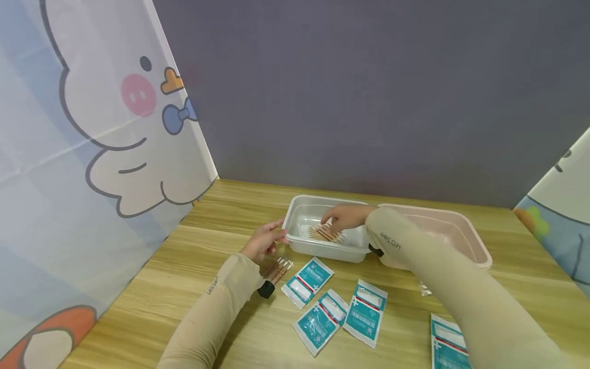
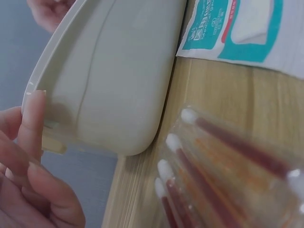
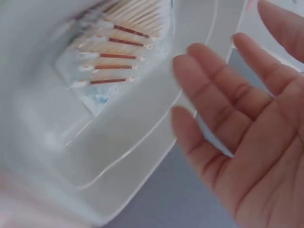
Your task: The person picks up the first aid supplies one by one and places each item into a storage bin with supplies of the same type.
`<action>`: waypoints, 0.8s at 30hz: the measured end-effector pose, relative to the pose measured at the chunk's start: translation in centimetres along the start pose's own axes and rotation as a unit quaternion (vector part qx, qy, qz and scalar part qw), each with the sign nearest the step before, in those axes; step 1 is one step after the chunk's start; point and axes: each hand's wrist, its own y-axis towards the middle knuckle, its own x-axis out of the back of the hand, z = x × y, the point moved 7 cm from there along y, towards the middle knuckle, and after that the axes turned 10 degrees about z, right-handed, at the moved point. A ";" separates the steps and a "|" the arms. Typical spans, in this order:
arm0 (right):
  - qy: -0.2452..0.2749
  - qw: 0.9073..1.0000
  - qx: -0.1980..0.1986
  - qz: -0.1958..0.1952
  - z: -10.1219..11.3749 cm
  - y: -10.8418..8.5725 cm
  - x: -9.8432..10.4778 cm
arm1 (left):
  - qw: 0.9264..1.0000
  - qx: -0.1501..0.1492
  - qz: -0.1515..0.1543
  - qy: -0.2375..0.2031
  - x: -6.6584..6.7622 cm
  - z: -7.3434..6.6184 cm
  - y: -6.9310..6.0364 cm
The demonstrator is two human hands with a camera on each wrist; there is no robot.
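Observation:
My left hand [image 1: 264, 241] holds the near left corner of a translucent white plastic basin [image 1: 322, 250], with fingertips at its rim. Over the basin, my right hand [image 1: 349, 216] has its fingers loosely extended; the right wrist view shows no object in it. Beneath lie clear-wrapped cotton swabs with red-brown liquid in their shafts [image 3: 116, 56] and pale sticks [image 3: 142, 16], on a partly hidden white and blue packet [image 3: 97, 102]. Another clear pack of brown-filled swabs [image 1: 278, 270] lies on the table beside my left wrist.
Teal and white packets lie before the basin: one [image 1: 314, 275] near it, one [image 1: 318, 328] nearer me, another [image 1: 366, 312] to the right. A further packet [image 1: 447, 343] is partly under my right sleeve. A pink basin [image 1: 479, 251] stands right, partly hidden by that arm.

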 end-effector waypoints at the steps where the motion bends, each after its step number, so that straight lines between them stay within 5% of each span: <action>1: 0.011 1.000 0.015 -0.010 0.0 -0.8 0.0 | 1.000 0.001 0.000 0.000 0.0 0.0 0.0; 9: 0.067 0.994 0.028 -0.085 -1.1 -8.0 -1.5 | 1.000 -0.002 0.015 -0.002 0.1 0.2 0.1; 15: 0.075 0.990 0.040 -0.111 -2.1 -11.4 -3.3 | 1.000 0.009 0.012 -0.013 0.4 1.0 -0.2; 24: 0.079 0.994 -0.017 -0.080 -3.8 -15.8 -6.1 | 1.000 0.010 0.020 -0.014 0.0 0.4 0.2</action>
